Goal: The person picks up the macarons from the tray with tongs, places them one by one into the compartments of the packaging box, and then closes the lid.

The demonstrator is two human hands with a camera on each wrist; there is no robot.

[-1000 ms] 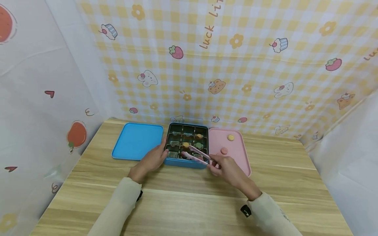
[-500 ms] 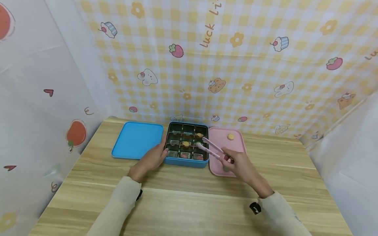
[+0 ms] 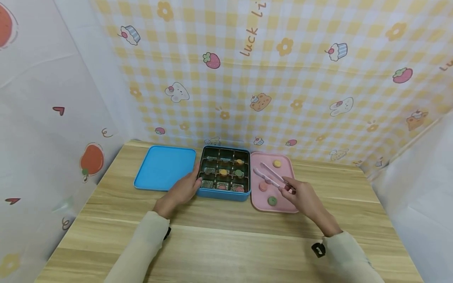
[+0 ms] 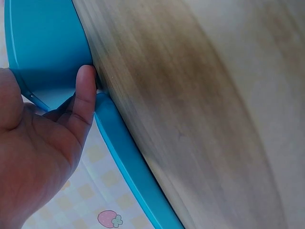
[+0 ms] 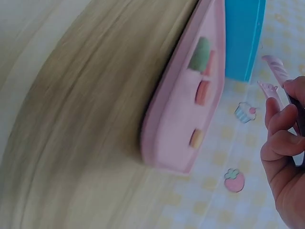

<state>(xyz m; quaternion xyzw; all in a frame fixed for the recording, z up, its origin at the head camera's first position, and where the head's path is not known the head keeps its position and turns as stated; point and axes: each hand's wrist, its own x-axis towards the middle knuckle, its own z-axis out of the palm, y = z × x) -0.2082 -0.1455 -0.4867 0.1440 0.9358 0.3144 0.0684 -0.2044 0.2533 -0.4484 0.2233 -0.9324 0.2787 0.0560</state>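
My left hand point(image 3: 182, 190) rests against the left side of a blue box point(image 3: 223, 194), its fingers laid along the wall in the left wrist view. Inside the box, a dark divided insert carries several macarons, among them a yellow one point(image 3: 223, 172) in the middle compartment and a green one point(image 3: 239, 173) to its right. My right hand point(image 3: 304, 197) grips pink tongs point(image 3: 273, 173) over a pink tray point(image 3: 286, 157). The tongs' tips are apart with nothing between them. Below lie a yellow macaron point(image 3: 277, 164), a pink macaron point(image 3: 263, 186) and a green macaron point(image 3: 272, 201).
A blue lid point(image 3: 165, 168) lies flat left of the box. The wooden table point(image 3: 226, 243) runs up to a yellow-checked cloth point(image 3: 233, 82) hanging behind. A white sheet point(image 3: 39, 149) hangs on the left.
The tongs have drawn out of the box's front-middle compartment and moved right over the tray with my right hand. A pink macaron now shows in that compartment. My left hand has stayed put.
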